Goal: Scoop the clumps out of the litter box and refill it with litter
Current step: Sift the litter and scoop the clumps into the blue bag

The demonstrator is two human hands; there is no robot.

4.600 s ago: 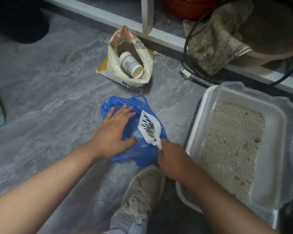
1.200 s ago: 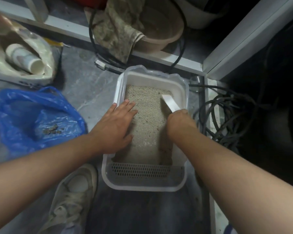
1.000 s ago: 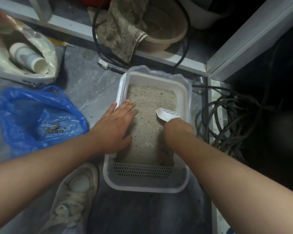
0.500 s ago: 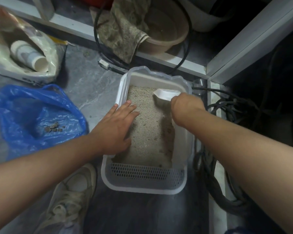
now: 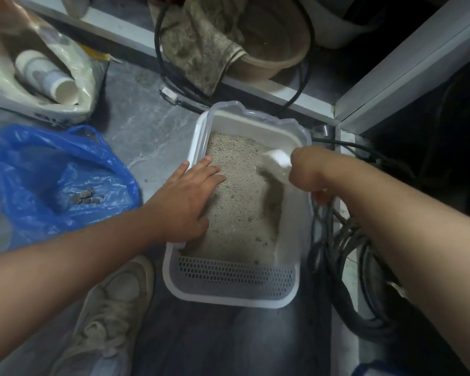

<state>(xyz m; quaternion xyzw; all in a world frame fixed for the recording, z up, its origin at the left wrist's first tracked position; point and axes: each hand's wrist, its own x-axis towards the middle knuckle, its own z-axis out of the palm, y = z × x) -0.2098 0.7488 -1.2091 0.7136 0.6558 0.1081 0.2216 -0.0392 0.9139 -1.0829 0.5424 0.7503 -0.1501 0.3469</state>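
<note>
A: Here, nearest me, my left hand (image 5: 186, 198) lies flat, fingers straight, on the left rim of the litter box (image 5: 239, 299), steadying it.

B: And the right?

A: My right hand (image 5: 308, 173) grips the white litter scoop (image 5: 276, 162), its head low at the litter (image 5: 239, 207) along the right wall. I judge the scooping step is in hand. Next calls for lifting and sifting, then carrying any clumps left to the blue plastic bag (image 5: 52, 172); beyond it, the litter bag (image 5: 38, 85) waits for refilling.
</note>
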